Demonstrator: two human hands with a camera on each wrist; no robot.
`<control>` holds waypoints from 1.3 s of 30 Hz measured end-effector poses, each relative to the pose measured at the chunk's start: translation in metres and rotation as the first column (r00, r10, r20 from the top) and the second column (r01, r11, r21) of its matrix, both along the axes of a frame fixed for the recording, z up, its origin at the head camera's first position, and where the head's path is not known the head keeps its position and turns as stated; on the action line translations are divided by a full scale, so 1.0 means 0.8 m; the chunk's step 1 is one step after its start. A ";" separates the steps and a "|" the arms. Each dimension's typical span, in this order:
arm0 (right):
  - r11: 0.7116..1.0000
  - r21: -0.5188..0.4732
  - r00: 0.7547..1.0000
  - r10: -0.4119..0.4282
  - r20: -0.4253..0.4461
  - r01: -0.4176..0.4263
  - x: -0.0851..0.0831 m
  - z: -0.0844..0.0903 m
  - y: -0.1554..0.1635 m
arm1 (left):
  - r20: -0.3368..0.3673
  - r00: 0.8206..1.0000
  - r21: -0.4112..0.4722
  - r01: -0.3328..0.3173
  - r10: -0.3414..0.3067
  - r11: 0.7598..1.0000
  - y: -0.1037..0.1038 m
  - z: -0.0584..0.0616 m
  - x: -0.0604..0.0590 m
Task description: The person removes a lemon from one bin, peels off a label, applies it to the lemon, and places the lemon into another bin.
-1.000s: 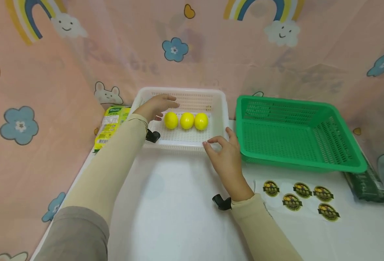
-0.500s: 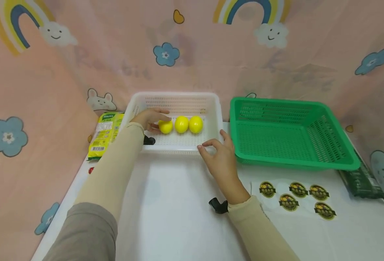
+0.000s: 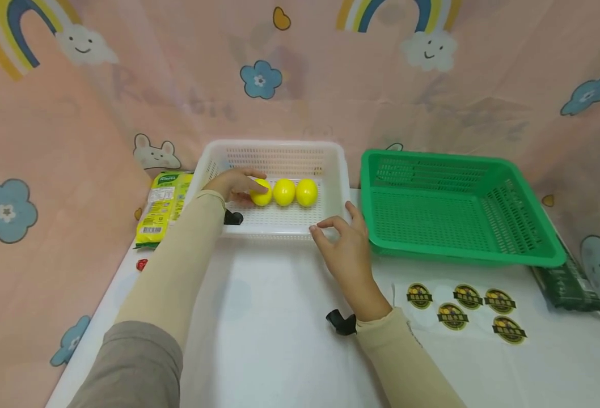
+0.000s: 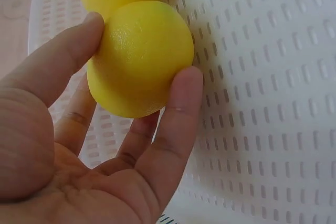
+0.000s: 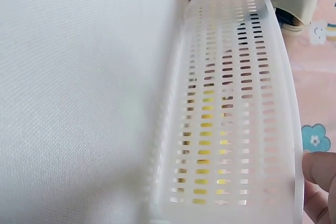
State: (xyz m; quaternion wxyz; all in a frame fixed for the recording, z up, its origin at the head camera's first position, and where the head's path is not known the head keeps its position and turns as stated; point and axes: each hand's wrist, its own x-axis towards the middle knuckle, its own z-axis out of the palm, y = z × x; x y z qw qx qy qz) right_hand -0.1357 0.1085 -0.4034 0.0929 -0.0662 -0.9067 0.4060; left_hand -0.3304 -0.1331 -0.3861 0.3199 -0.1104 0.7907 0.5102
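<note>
The green basket [image 3: 427, 226] stands beside the white basket [image 3: 264, 229]. The right hand [image 3: 348, 255] seems to pinch the white basket's near rim, though its wrist view crops the fingers [image 5: 319, 169]. Inside, the left hand [image 3: 232, 186] grasps the leftmost of three yellow balls [image 3: 284, 192]; the left wrist view shows opposing fingertips [image 4: 186, 85] the head view hides.

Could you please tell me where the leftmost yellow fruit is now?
In the head view, the leftmost yellow fruit is in the white basket, held by the left hand, beside the middle fruit.
</note>
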 end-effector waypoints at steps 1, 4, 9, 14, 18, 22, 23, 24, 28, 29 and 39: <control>1.000 0.002 1.000 0.001 0.001 -0.001 0.000 0.001 0.000 | -0.003 1.000 0.001 -0.002 0.002 1.000 0.000 0.001 0.001; 1.000 0.013 1.000 0.002 0.005 -0.002 0.001 0.002 0.000 | -0.030 1.000 -0.016 0.007 -0.008 1.000 0.001 0.003 0.003; 1.000 0.020 1.000 0.001 0.017 -0.001 0.000 0.003 -0.002 | -0.137 0.991 0.010 0.001 0.001 1.000 0.001 0.008 0.003; 1.000 0.015 1.000 0.005 0.020 -0.006 0.000 0.005 -0.003 | -0.239 0.971 0.070 0.004 0.013 0.998 0.001 0.035 0.006; 1.000 0.020 1.000 0.000 0.027 0.000 -0.001 0.007 -0.002 | -0.314 0.949 0.111 0.002 0.033 0.994 0.009 0.072 0.021; 1.000 0.019 1.000 -0.002 0.030 0.002 -0.002 0.008 -0.002 | -0.390 0.920 0.168 0.042 0.027 0.985 0.022 0.099 0.062; 1.000 0.019 1.000 0.000 0.028 0.000 -0.001 0.008 -0.002 | -0.411 0.911 0.178 0.061 0.018 0.982 0.026 0.102 0.075; 1.000 0.019 1.000 0.001 0.025 -0.001 -0.001 0.008 -0.002 | -0.430 0.903 0.182 0.079 0.007 0.980 0.029 0.106 0.090; 1.000 0.022 1.000 -0.005 0.015 0.005 0.001 0.005 0.000 | -0.478 0.878 0.206 0.136 -0.022 0.969 0.042 0.102 0.151; 1.000 0.025 1.000 -0.006 0.014 0.006 0.001 0.005 0.000 | -0.492 0.871 0.202 0.139 -0.023 0.970 0.043 0.100 0.168; 0.998 0.059 1.000 0.000 0.011 0.000 0.001 0.007 -0.003 | -0.549 0.835 0.113 0.024 0.042 0.993 0.060 0.021 0.325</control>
